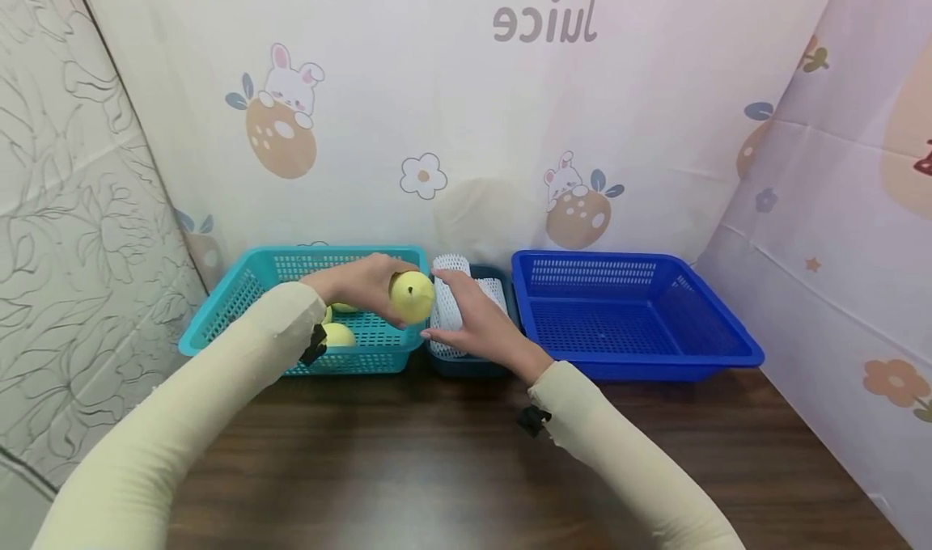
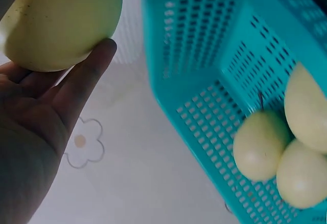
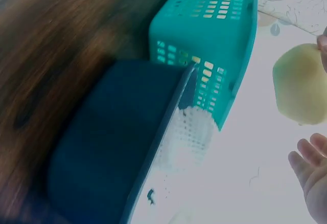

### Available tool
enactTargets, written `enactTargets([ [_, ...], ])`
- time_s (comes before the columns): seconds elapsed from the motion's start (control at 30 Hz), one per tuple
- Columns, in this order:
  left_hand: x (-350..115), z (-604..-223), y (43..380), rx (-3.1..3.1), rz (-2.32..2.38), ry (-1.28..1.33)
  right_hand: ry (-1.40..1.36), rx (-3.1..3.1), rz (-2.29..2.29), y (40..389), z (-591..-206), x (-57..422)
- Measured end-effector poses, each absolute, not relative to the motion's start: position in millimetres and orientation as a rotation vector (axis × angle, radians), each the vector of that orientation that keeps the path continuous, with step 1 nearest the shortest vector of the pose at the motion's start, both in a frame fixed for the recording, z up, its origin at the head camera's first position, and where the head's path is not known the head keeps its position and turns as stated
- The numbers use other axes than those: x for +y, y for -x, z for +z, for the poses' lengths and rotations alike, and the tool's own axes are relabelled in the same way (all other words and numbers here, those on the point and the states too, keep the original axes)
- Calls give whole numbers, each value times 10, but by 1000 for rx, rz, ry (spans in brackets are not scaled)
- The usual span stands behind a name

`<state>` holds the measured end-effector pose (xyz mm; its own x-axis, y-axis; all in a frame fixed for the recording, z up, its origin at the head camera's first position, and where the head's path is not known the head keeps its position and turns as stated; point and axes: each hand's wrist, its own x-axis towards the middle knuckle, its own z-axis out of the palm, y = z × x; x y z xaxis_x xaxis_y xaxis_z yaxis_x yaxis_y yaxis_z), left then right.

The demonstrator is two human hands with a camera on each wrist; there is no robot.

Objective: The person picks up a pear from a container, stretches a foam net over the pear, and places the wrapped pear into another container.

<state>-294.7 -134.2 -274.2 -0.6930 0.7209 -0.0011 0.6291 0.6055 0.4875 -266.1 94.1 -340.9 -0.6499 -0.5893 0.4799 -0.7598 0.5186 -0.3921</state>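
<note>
My left hand [image 1: 364,283] grips a yellow pear [image 1: 412,299] with its stem facing me, raised over the right end of the turquoise basket [image 1: 255,336]. In the left wrist view, the fingers curl round the pear's lower side. Just to the right, my right hand [image 1: 480,319] is held apart from the pear, thumb and fingers spread with nothing between them. In the right wrist view its fingertips [image 3: 301,155] point up below the pear. More pears [image 2: 260,144] lie in the turquoise basket, partly hidden by my left arm in the head view.
Behind my right hand, a small dark blue basket [image 1: 451,366] holds white foam net sleeves [image 1: 453,268]. A larger blue basket [image 1: 597,323] stands at the right. All three line the back of the dark wooden table [image 1: 437,469], against a patterned wall covering [image 1: 466,113].
</note>
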Motion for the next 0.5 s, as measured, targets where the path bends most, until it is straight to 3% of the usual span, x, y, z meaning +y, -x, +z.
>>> enactTargets([
  [0.5,-1210,-2921,2719,2588,910,-1098,-1313,-2307,1199,2610,-3360,1017],
])
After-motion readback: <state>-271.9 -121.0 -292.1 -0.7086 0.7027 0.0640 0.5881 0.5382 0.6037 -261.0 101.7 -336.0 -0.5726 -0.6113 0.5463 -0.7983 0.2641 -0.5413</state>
